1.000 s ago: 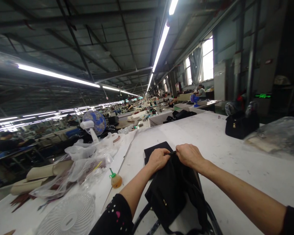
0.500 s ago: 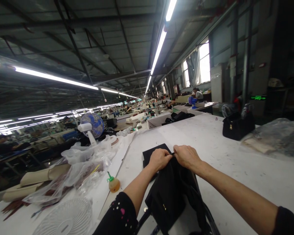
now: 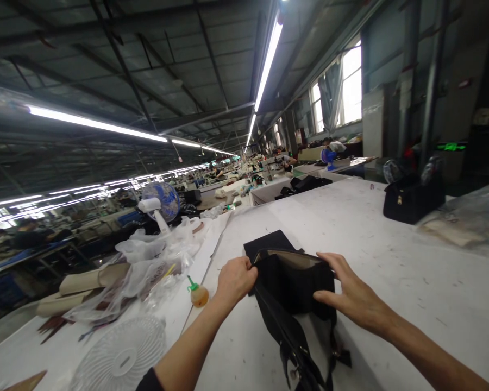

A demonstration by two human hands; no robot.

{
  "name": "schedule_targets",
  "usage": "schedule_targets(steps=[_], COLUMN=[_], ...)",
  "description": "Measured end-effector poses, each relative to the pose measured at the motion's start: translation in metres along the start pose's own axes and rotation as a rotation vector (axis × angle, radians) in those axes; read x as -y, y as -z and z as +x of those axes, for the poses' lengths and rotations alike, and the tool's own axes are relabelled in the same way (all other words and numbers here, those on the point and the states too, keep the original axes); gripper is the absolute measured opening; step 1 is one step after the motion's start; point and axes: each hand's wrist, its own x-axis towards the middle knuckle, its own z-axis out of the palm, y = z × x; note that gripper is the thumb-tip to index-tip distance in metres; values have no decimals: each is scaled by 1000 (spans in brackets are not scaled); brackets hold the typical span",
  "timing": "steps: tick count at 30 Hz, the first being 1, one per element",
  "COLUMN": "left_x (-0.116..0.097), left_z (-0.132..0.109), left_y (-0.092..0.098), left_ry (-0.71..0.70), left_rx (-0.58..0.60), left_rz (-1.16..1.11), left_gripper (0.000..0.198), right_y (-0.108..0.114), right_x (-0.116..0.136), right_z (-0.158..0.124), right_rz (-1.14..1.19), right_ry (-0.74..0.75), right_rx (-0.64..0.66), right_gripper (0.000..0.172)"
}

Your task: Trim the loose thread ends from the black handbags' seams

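A black handbag (image 3: 285,282) lies on the white tabletop in front of me, its mouth spread so that a beige lining shows along the far rim. My left hand (image 3: 237,278) is closed on the bag's left edge, thumb and fingers pinching it. At the right edge, my right hand (image 3: 348,290) has thumb and fingers apart, the fingertips by the rim and the thumb over the bag's side. Straps with metal fittings trail toward me. Beneath the bag's far end, a flat black piece (image 3: 271,241) sticks out.
Left of the bag stands a small bottle of amber liquid with a green spout (image 3: 198,293). Plastic bags (image 3: 146,266), a white fan guard (image 3: 122,355) and a blue fan (image 3: 163,202) are farther left. Another black handbag (image 3: 413,200) stands at the back right beside clear plastic (image 3: 472,217).
My hands, close together at the bag's top edge before, have moved apart. The bag's mouth has opened and turned toward me. My right hand's fingers have spread.
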Motion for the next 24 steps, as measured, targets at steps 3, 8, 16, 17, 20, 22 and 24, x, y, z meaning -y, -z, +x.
schedule_targets(steps=[3,8,16,17,20,22,24], left_x=[-4,-28,-52,-52,-51,-51,-51], left_z=[-1,4,31,32,34,34,34], left_y=[4,7,-16,-18,-22,-24,-25], left_ry=[-162,-690,-800,-786,-743,-720,-691], left_rx=[-90,-66,-24,-23,-16,-12,-19], left_rz=[64,-22,-28,-38,-77,-110,-149], left_gripper=[25,43,29,29,34,31,25], right_y=[-10,-12,-14,-14,-15,-15,-16], right_x=[-5,-3,-22,-23,-25,-27,-29], right_z=[7,14,20,21,25,28,32], right_rz=[-14,46,212,224,243,259,287], right_ry=[-48,-162,-161,-159,-159,-155,-151], right_rx=[-28,-31,-83,-84,-90,-98,-111], right_gripper=[64,63,58,56,50,45,42])
